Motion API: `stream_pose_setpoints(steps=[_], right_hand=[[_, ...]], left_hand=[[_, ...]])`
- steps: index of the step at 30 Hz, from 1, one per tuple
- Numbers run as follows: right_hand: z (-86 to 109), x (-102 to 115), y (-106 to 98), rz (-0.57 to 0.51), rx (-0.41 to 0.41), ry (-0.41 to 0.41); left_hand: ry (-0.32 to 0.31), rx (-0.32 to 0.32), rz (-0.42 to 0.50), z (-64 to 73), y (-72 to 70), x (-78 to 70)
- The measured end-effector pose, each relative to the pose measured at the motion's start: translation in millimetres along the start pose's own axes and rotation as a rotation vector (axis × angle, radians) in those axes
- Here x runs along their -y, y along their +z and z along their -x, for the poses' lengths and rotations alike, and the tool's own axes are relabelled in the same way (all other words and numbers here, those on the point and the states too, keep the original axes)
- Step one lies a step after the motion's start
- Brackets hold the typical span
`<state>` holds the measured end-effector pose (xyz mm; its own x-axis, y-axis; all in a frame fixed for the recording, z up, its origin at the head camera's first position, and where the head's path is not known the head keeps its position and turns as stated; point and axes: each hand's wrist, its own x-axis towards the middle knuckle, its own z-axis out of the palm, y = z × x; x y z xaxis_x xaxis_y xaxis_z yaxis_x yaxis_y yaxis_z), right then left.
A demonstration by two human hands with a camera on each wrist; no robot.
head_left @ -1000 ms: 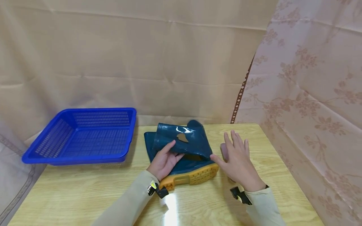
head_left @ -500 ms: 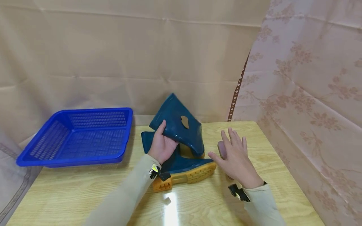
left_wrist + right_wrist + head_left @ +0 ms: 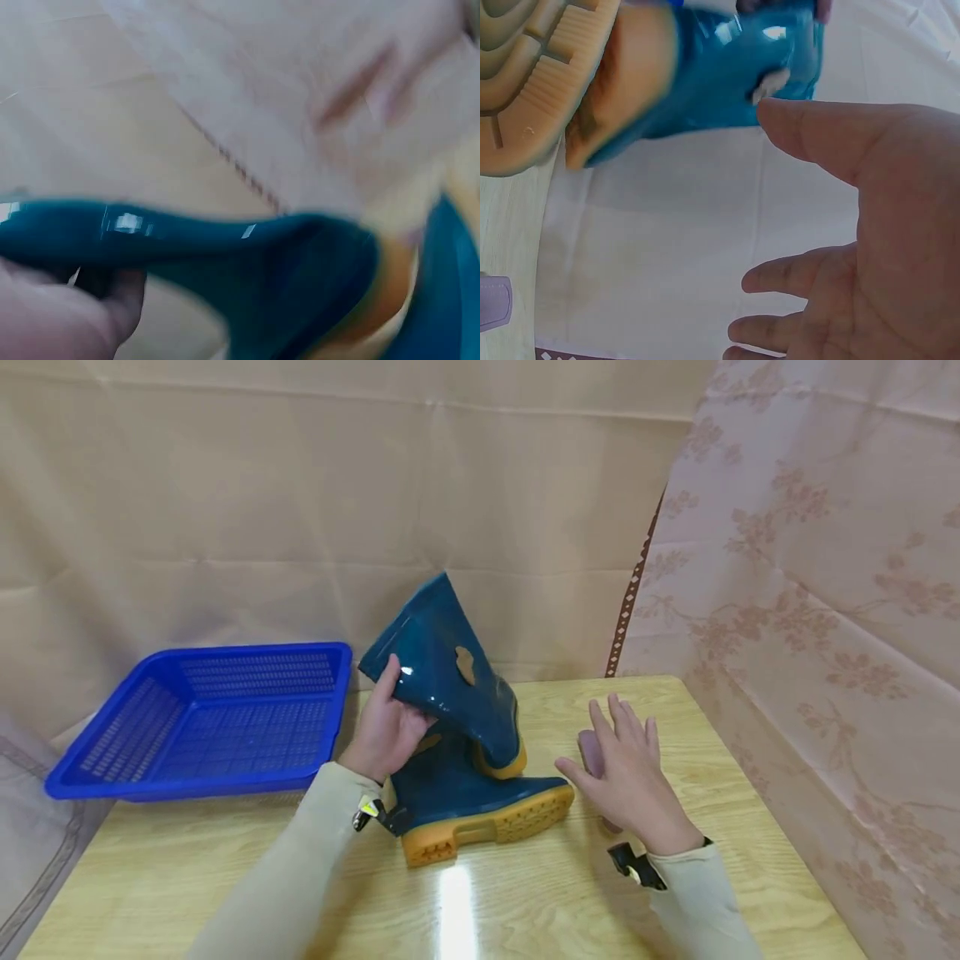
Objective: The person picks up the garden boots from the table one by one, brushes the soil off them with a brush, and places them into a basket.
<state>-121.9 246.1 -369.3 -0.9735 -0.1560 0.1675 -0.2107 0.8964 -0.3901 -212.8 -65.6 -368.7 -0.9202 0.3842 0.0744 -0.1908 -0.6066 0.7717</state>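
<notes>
My left hand (image 3: 386,727) grips a glossy teal rain boot (image 3: 438,647) by its shaft, thumb on the near face and other fingers hidden underneath. The boot tilts, its opening up and to the left, and a tan patch shows on the shaft. Its yellow sole end overlaps a matching boot (image 3: 457,789), which lies on its side with the yellow tread facing me. My right hand (image 3: 630,781) hovers with fingers spread, holding nothing. Partly behind it sits a purple object (image 3: 591,753), its end also visible in the right wrist view.
A blue mesh basket (image 3: 333,718) stands at the left of the wooden table (image 3: 540,902), its left end reaching past the edge. Beige cloth (image 3: 300,510) hangs along the back, and a floral curtain (image 3: 825,610) borders the right side.
My left hand has lifted the upper boot off the lower one and swung its shaft upward and to the left. My right hand stays in nearly the same place.
</notes>
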Motion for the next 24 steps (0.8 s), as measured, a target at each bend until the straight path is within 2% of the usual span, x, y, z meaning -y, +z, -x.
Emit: stream_pose_setpoints(steps=[5, 11, 17, 21, 24], right_hand=[[-1.8, -1.9, 1.0, -0.003, 0.01, 0.001], [-6.6, -13.9, 0.8, -0.013, 0.074, 0.012], [-13.5, -40.4, 3.7, -0.01, 0.198, 0.152], [-17.6, -58.1, 13.4, 0.039, 0.294, 0.223], [-18.1, -68.4, 25.0, 0.074, 0.339, 0.266]], left_hand=[[0.031, 0.016, -0.196, 31.4, -21.2, 4.2], [0.098, 0.049, -0.281, 54.8, -29.7, 11.1], [0.167, 0.047, -0.277, 71.2, -37.9, 12.7], [0.197, 0.05, -0.229, 80.4, -44.4, 12.6], [0.191, 0.007, -0.195, 82.7, -47.5, 14.7]])
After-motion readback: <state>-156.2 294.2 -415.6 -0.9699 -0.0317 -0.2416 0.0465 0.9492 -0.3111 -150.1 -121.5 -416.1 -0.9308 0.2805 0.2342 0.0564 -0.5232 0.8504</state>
